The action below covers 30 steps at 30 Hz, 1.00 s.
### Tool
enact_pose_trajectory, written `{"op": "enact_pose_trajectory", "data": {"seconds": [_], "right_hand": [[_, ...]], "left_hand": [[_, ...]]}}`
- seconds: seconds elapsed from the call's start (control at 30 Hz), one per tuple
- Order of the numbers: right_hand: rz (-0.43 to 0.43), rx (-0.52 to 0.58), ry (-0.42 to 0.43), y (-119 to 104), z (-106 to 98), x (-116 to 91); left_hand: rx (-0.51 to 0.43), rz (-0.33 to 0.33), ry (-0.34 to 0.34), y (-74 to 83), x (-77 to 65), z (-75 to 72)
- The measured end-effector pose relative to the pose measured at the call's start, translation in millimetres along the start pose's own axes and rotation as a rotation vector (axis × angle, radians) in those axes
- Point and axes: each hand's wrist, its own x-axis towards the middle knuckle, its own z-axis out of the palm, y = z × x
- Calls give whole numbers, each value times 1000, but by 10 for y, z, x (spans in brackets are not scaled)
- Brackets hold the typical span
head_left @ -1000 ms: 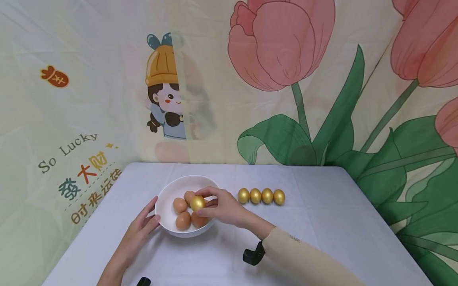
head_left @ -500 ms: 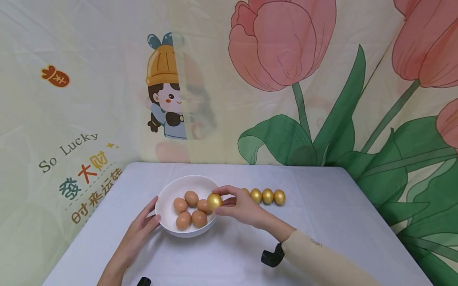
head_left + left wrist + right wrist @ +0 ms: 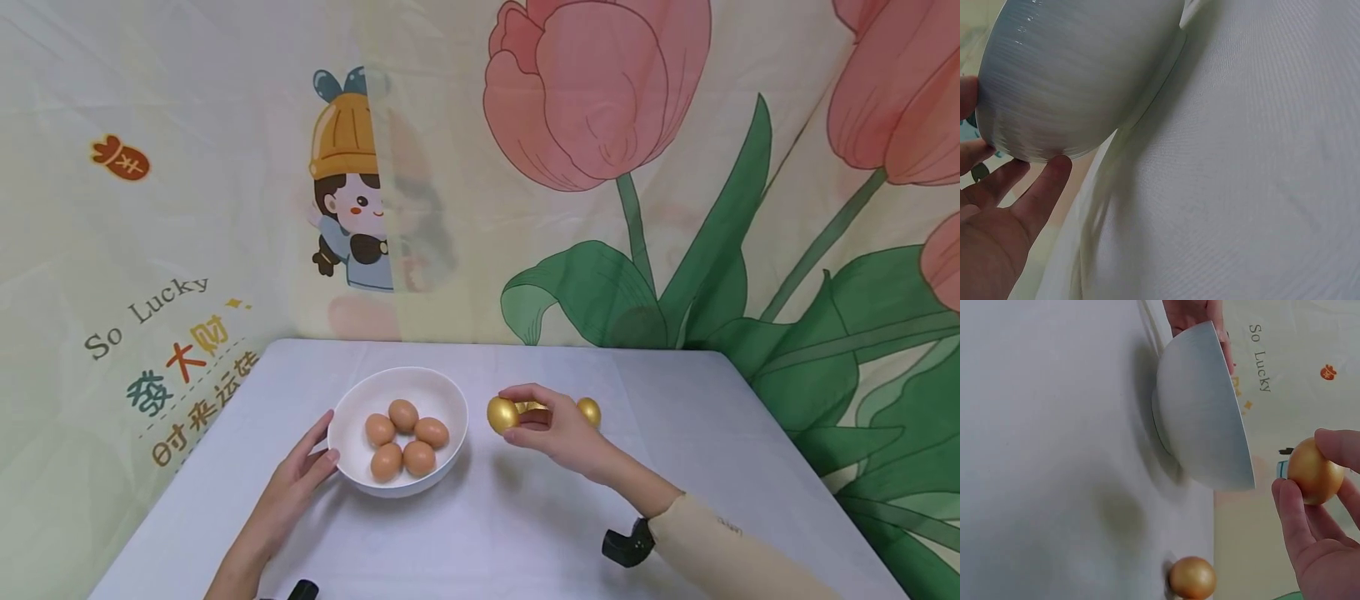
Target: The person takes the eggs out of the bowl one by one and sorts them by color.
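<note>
In the head view, a white bowl [image 3: 352, 408] stands on the table with several brown eggs [image 3: 419, 457] lying in it. My left hand [image 3: 288, 487] rests its fingertips and thumb against the bowl's left side, without curling round it; the left wrist view shows these fingers [image 3: 1044, 187] on the outer wall. Between thumb and fingers, my right hand [image 3: 558, 429] pinches a golden egg [image 3: 502, 414], held above the table just right of the bowl. Behind that hand, a row of golden eggs is partly hidden, its rightmost golden egg [image 3: 589, 411] in plain sight.
A white cloth covers the table [image 3: 450, 550]. Behind it hangs a printed backdrop [image 3: 450, 167] with tulips and a cartoon figure. In the right wrist view, a golden egg [image 3: 1192, 578] sits on the cloth not far from the bowl.
My right hand has moved rightward from over the bowl, carrying the golden egg clear of the rim. It now covers part of the golden row. The left hand and bowl keep their place.
</note>
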Motion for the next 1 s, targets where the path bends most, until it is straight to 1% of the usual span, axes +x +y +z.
{"op": "enact_pose_trajectory", "data": {"seconds": [0.13, 0.33, 0.43, 0.67, 0.87, 1.0], "right_hand": [[18, -32, 28, 63, -160, -105], [4, -65, 28, 184, -396, -236], [4, -85, 41, 243, -499, -297], [29, -172, 107, 365, -741, -416], [61, -223, 179, 462, -977, -457], [68, -264, 213, 533, -1120, -466]], "left_hand": [[2, -7, -1, 6, 2, 5], [6, -13, -5, 10, -3, 2], [14, -8, -3, 10, -4, 1], [24, 2, -3, 11, 2, -2], [6, -10, -7, 11, -1, 1], [3, -4, -3, 6, -5, 2]]}}
